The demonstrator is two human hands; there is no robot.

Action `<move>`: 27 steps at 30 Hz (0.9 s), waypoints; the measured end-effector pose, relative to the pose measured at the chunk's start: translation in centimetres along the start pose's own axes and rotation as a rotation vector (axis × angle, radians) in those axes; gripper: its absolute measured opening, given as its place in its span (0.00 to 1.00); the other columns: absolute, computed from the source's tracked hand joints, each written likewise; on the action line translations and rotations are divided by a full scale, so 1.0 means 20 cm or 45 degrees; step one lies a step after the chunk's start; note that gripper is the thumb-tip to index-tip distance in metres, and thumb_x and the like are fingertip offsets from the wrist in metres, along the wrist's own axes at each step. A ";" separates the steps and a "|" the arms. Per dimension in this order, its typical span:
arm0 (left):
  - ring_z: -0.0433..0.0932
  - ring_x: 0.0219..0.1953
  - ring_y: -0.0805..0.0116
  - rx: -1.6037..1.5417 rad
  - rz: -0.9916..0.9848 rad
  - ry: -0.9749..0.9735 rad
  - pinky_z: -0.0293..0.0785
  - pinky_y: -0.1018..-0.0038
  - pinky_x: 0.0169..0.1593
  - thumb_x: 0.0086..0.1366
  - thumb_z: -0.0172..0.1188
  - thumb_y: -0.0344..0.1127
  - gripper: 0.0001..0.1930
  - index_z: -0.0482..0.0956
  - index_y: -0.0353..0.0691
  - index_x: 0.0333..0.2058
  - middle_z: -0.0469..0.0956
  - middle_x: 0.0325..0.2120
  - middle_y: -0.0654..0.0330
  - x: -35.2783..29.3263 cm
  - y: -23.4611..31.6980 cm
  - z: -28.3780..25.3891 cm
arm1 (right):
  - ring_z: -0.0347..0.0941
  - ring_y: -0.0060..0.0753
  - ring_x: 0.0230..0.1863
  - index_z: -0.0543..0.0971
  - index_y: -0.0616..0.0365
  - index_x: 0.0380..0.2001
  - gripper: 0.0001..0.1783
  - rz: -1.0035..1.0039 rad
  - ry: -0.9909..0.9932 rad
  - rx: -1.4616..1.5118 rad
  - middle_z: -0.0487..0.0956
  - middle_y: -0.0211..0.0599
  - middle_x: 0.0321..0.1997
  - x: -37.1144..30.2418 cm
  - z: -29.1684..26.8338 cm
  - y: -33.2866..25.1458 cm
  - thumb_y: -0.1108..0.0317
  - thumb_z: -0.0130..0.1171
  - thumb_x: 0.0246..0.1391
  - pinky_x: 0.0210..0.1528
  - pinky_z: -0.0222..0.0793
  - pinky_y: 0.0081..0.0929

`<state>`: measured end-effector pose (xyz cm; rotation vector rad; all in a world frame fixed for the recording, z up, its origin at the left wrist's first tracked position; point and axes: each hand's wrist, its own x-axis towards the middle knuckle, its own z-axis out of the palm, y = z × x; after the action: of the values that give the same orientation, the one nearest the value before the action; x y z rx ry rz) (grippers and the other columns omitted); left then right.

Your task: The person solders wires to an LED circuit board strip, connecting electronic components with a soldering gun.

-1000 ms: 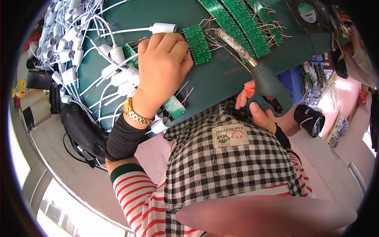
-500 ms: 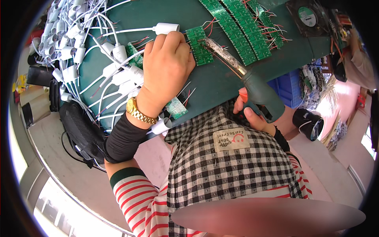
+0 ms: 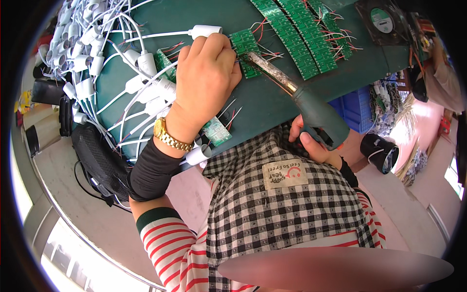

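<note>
My left hand (image 3: 204, 78) is closed in a pinch at the left edge of a small green circuit board panel (image 3: 243, 43). Its fingertips are hidden, so what they grip does not show. A dark green soldering gun (image 3: 318, 114) is in my right hand (image 3: 311, 143), which is wrapped round its handle low by the table edge. The gun's silver tip points up and left onto the panel, close to my left fingers. Thin red and white wires stick out on the panel's right. Just beyond my left knuckles lies a white lamp socket (image 3: 205, 32) on a white cable.
Many white sockets with cables (image 3: 90, 58) are heaped at the left. Long strips of green circuit boards (image 3: 296, 39) lie at the far right, near a black fan (image 3: 382, 20). Another board (image 3: 216, 131) rests by my left wrist. A blue crate (image 3: 352, 109) stands beyond the table edge.
The soldering gun's tip has shifted slightly left and down on the panel. Red and white wires now show at the panel's right side. My left hand stays in nearly the same place.
</note>
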<state>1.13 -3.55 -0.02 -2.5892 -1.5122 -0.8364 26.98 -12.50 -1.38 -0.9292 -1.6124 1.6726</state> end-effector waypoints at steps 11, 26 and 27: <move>0.71 0.31 0.64 -0.005 0.020 0.019 0.67 0.69 0.35 0.41 0.65 0.26 0.09 0.74 0.39 0.22 0.72 0.29 0.64 0.00 -0.02 0.01 | 0.72 0.34 0.32 0.64 0.60 0.48 0.18 -0.036 0.063 0.144 0.71 0.40 0.30 0.00 0.00 0.03 0.68 0.51 0.55 0.35 0.70 0.32; 0.70 0.29 0.64 -0.035 0.024 0.031 0.65 0.69 0.33 0.43 0.61 0.27 0.04 0.74 0.40 0.19 0.70 0.27 0.64 0.01 -0.01 0.02 | 0.73 0.35 0.29 0.63 0.58 0.54 0.24 -0.275 0.291 1.058 0.71 0.38 0.29 0.30 0.12 0.03 0.57 0.44 0.59 0.59 0.58 0.50; 0.70 0.29 0.64 -0.039 0.017 0.026 0.65 0.69 0.33 0.43 0.61 0.27 0.04 0.74 0.40 0.19 0.70 0.27 0.64 0.02 -0.01 0.02 | 0.73 0.35 0.29 0.63 0.58 0.54 0.24 -0.278 0.291 1.058 0.71 0.38 0.29 0.34 0.14 0.03 0.57 0.44 0.59 0.59 0.58 0.50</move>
<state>1.27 -3.10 -0.21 -2.6003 -1.4874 -0.8891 20.87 -8.44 -2.34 -0.4651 -0.7065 1.7598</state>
